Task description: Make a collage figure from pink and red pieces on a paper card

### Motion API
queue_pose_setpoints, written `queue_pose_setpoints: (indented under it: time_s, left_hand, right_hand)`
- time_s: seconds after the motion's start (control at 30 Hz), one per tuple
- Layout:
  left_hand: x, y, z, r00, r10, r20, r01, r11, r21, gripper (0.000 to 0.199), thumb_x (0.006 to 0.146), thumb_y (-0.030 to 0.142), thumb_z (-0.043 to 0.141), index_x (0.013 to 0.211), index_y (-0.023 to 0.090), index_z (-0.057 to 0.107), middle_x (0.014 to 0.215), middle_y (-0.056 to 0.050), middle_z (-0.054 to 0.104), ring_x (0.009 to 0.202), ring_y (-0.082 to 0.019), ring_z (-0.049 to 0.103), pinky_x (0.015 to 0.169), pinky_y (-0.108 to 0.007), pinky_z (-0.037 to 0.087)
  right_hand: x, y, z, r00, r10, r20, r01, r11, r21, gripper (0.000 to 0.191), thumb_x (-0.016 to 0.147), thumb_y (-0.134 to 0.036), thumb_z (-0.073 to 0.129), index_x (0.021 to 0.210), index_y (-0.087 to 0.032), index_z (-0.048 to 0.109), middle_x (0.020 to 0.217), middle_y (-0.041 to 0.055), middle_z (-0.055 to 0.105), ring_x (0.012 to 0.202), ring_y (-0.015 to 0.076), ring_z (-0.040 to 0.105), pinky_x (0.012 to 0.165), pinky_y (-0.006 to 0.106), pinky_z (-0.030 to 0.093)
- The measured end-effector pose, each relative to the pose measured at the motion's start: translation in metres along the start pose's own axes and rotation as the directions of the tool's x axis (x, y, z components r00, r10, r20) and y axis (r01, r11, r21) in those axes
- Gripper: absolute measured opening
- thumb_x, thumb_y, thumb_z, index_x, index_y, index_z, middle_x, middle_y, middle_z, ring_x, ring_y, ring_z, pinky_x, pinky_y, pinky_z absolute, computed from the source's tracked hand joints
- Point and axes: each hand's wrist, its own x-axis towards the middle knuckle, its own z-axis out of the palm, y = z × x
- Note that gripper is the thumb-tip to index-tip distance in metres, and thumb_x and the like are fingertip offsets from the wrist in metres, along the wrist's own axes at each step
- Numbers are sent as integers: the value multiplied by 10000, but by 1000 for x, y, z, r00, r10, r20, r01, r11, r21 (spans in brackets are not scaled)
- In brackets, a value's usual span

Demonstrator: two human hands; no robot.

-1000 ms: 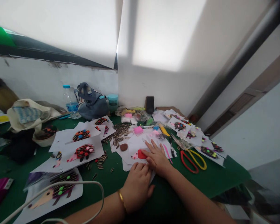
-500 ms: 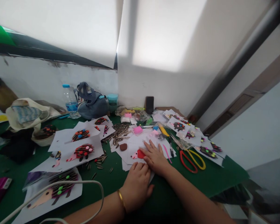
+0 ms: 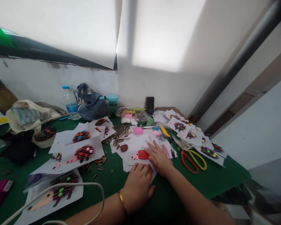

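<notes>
A white sheet of paper point(image 3: 134, 147) lies in front of me, bearing a flat red clay piece point(image 3: 143, 154) joined to a pink clay hedgehog head point(image 3: 135, 157). My right hand point(image 3: 160, 159) is open with fingers spread, its fingertips at the right edge of the red clay. My left hand point(image 3: 138, 181), with a gold bracelet on the wrist, rests on the sheet's near edge, fingers stretched forward and thumb apart. A brown clay lump point(image 3: 124, 147) sits to the left. A pink modelling tool point(image 3: 168, 153) lies partly hidden behind my right hand.
Scissors point(image 3: 194, 162) with red and yellow handles and a black pen point(image 3: 172, 149) lie on the right. Sunflower seeds point(image 3: 120, 132) are heaped on the left. Finished hedgehog pictures point(image 3: 84, 152) flank both sides. A white cable point(image 3: 70, 184) crosses the left foreground.
My right hand has slid slightly right, uncovering more of the red clay and covering more of the pink tool. My left hand stays in place.
</notes>
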Motion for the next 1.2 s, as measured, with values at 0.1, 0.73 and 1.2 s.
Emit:
queue_pose_setpoints:
  time_s: [0.1, 0.73, 1.2]
  left_hand:
    - [-1, -1, 3, 1000, 10, -10, -10, 1000, -4, 594, 821, 476, 615, 1312, 150, 540, 1299, -114, 586, 1125, -301, 488, 1047, -478, 354]
    - [-2, 0, 3, 1000, 0, -26, -1, 1000, -27, 557, 831, 456, 613, 1295, 154, 553, 1321, -120, 586, 1160, -304, 494, 1057, -488, 355]
    - [-3, -5, 9, 999, 11, -30, -13, 997, -70, 573, 863, 468, 571, 1335, 146, 539, 1443, -144, 496, 1358, -320, 401, 1096, -487, 354]
  right_hand:
    - [-6, 0, -2, 999, -39, -5, 39, 998, -40, 537, 997, -537, 250, 1452, -296, 399, 1563, 46, 304, 1469, 318, 155, 1102, 699, 135]
    - [-25, -2, -12, 989, -149, -4, 149, 988, 30, 522, 979, -586, 273, 1399, -346, 471, 1541, 31, 358, 1462, 322, 177, 1116, 682, 106]
    - [-18, 2, -6, 969, 39, -245, 25, 967, 254, 193, 954, -272, 438, 910, -214, 617, 894, 46, 675, 917, 204, 598, 1088, 478, 300]
